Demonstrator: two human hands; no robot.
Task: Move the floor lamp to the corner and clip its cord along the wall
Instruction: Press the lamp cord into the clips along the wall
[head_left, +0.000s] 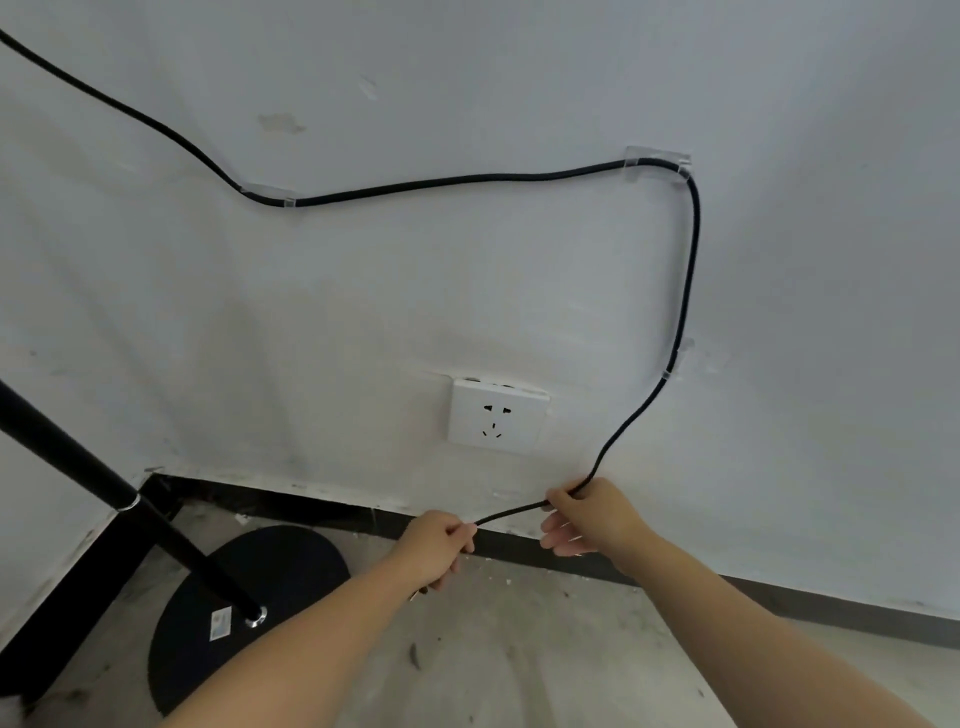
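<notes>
Your floor lamp (244, 587) is already standing in the floor's corner, its black cord (467, 181) sitting in three wall clips; your left hand (436, 545) and right hand (592, 514) fingers are pinching the loose tail, still unclipped.

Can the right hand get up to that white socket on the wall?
Probably yes. The right hand sits just below the socket, with only bare wall between them. But its fingers are shut on the cord, so it would carry that along.
</notes>
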